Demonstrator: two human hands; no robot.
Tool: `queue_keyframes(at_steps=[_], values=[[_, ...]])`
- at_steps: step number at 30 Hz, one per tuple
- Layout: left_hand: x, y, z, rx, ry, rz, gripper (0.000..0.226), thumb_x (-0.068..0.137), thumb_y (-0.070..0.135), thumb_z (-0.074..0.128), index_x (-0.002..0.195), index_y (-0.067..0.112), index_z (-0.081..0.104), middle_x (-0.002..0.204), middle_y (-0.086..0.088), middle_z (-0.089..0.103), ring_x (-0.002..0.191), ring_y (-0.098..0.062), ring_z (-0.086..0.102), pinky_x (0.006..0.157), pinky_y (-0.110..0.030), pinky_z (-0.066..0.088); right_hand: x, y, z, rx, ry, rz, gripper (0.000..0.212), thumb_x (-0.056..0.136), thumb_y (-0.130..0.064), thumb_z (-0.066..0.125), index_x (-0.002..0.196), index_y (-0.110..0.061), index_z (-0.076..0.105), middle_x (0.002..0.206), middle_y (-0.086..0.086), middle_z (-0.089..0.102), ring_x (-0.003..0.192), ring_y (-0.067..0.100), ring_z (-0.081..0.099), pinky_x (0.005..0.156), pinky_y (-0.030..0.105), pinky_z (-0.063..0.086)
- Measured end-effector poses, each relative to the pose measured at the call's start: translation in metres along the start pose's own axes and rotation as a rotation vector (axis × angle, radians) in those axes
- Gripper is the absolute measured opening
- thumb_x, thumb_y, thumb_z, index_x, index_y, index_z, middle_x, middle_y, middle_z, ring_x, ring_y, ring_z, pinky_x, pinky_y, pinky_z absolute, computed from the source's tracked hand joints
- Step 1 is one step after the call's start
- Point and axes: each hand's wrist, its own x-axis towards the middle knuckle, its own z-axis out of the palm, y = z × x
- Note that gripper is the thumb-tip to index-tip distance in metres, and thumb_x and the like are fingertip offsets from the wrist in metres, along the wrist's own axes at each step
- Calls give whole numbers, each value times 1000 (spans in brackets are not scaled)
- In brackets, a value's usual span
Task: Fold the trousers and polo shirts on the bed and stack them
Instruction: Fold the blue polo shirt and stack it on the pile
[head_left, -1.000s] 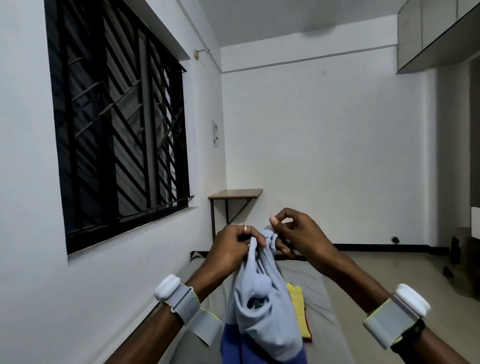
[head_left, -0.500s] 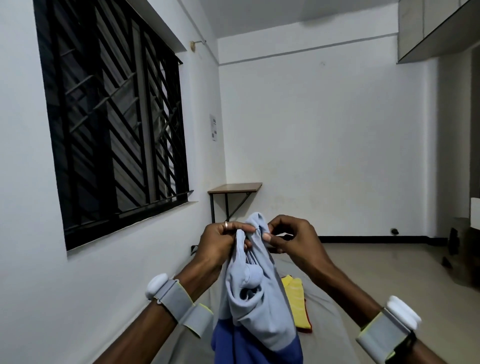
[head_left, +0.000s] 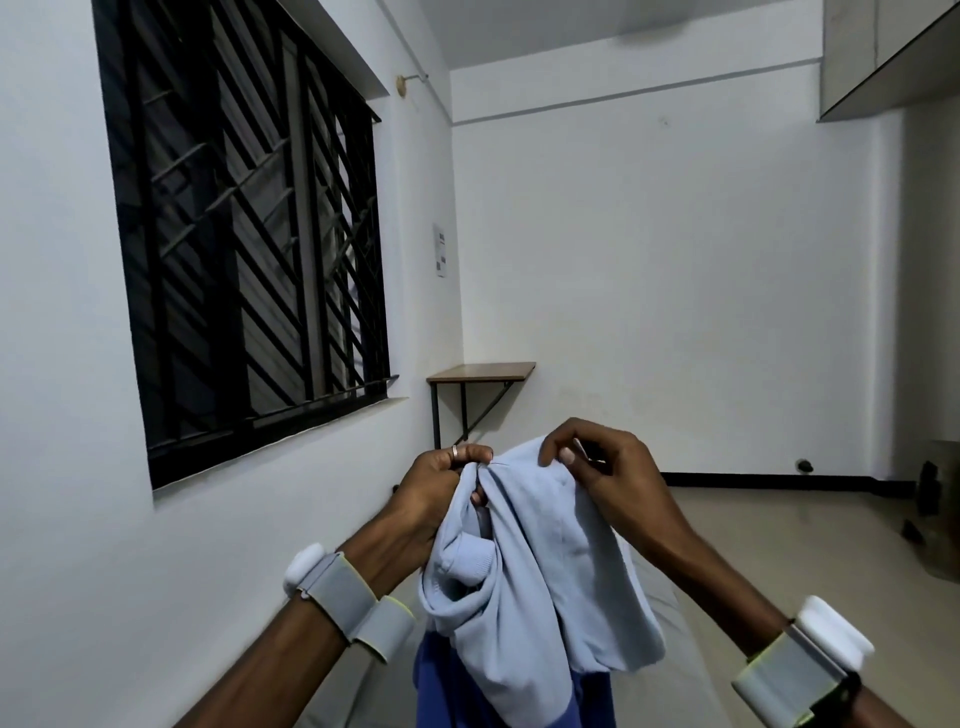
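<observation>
I hold a light blue polo shirt (head_left: 540, 582) with a darker blue lower part up in front of me, above the bed (head_left: 670, 639). My left hand (head_left: 441, 493) grips a bunched part of its top edge. My right hand (head_left: 602, 467) pinches the same edge a little to the right, thumb and fingers on the fabric. A ribbed sleeve cuff (head_left: 470, 558) hangs in the folds below my left hand. The shirt hides most of the bed and whatever lies on it.
A white wall with a dark barred window (head_left: 244, 249) runs close on my left. A small wooden wall table (head_left: 480, 371) stands at the far end of the bed. Open floor (head_left: 779, 545) lies to the right, with dark objects (head_left: 935, 499) at the far right edge.
My hands have drawn apart along the shirt's top edge, spreading the fabric wider. The shirt now covers the yellow garment that showed on the bed before.
</observation>
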Motion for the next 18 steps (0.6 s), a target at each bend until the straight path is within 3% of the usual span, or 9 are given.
queue_keyframes(at_steps=[2, 7, 12, 15, 18], values=[[0, 2, 0, -71, -39, -19, 26, 99, -14, 42, 93, 1, 63, 64, -11, 55, 47, -17, 47, 49, -22, 44, -2, 1, 0, -5, -46, 13, 13, 93, -8, 71, 95, -21, 73, 90, -10, 69, 75, 5, 56, 68, 21, 41], [3, 0, -6, -75, -46, -5, 24, 98, -12, 46, 92, 3, 64, 71, -12, 54, 55, -21, 46, 56, -27, 44, -6, 3, 1, -146, -51, -14, 36, 71, -27, 94, 96, -29, 69, 91, -13, 64, 71, 7, 51, 62, 24, 40], [0, -1, -5, -99, -122, -19, 21, 73, -11, 66, 86, 4, 72, 88, -19, 57, 75, -29, 50, 72, -39, 45, -8, 5, 7, -253, -5, -83, 19, 80, -24, 81, 91, -32, 67, 84, -9, 61, 82, 11, 56, 68, 28, 41], [-1, -2, -4, -67, -112, 13, 19, 87, -13, 56, 91, 1, 68, 86, -19, 58, 71, -28, 52, 69, -35, 48, -10, 6, 8, -187, -11, -42, 16, 81, -26, 84, 89, -33, 71, 88, -9, 65, 85, 11, 59, 68, 29, 43], [-3, 2, -4, -21, -86, 36, 26, 97, -15, 46, 93, 1, 65, 80, -14, 57, 61, -23, 50, 59, -29, 49, -11, 9, 5, -42, 24, -1, 15, 78, -26, 91, 84, -31, 77, 101, -7, 69, 101, 15, 65, 70, 32, 52]])
